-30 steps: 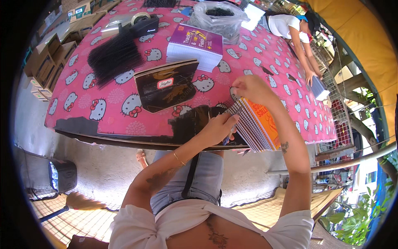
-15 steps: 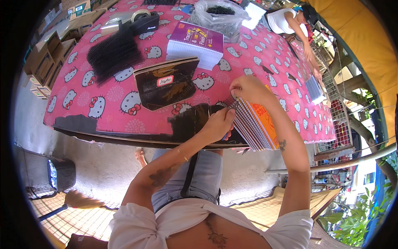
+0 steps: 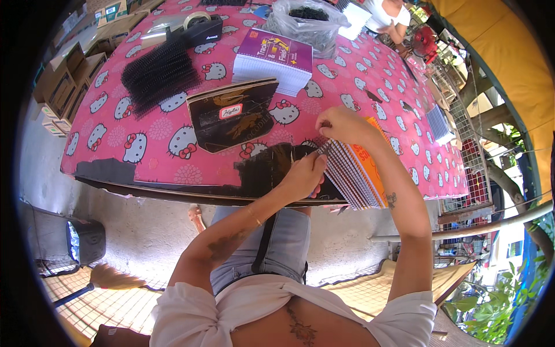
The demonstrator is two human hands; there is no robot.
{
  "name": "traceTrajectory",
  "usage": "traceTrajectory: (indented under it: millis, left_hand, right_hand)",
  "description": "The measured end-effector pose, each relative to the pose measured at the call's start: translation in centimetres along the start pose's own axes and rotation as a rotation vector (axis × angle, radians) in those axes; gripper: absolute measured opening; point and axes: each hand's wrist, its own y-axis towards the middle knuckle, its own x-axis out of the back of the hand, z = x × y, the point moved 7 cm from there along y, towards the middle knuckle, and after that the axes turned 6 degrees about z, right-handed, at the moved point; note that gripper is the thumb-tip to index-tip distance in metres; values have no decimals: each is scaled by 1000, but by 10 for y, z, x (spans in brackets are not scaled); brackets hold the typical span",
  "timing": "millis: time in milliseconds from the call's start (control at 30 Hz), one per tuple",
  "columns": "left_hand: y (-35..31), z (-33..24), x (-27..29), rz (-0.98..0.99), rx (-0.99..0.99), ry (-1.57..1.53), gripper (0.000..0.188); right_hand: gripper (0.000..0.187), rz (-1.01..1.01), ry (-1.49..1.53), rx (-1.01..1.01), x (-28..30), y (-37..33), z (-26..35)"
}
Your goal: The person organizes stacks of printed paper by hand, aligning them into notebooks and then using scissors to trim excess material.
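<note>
Notebooks (image 3: 355, 173), a fanned stack with orange covers and white page edges, stand on edge at the near edge of the bench (image 3: 370, 75). The right hand (image 3: 341, 124) pinches the top corner; the left hand (image 3: 303, 173) closes on the stack's near side. Open pink cloth lies to the right. A dark brown book (image 3: 231, 113), purple-topped stack (image 3: 272, 55) and black binding combs (image 3: 156, 72) sit behind, well apart.
</note>
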Motion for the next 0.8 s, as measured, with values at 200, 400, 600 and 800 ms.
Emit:
traceTrajectory:
  millis: [200,400,600,800]
  left_hand:
    - [-1,15,1,-43,50,-121,41]
    - [6,6,6,-68,-1,-19,42]
    - [-10,18,-3,-10,42,-37,41]
    - [5,21,5,-89,29,-121,41]
  right_hand:
    - [22,-107,-21,-38,4,5,8]
    - [29,102,-258,-182,-8,3,8]
    - [31,-59,-224,-236,-7,5,-1]
    - [30,145,-281,-89,-18,9,8]
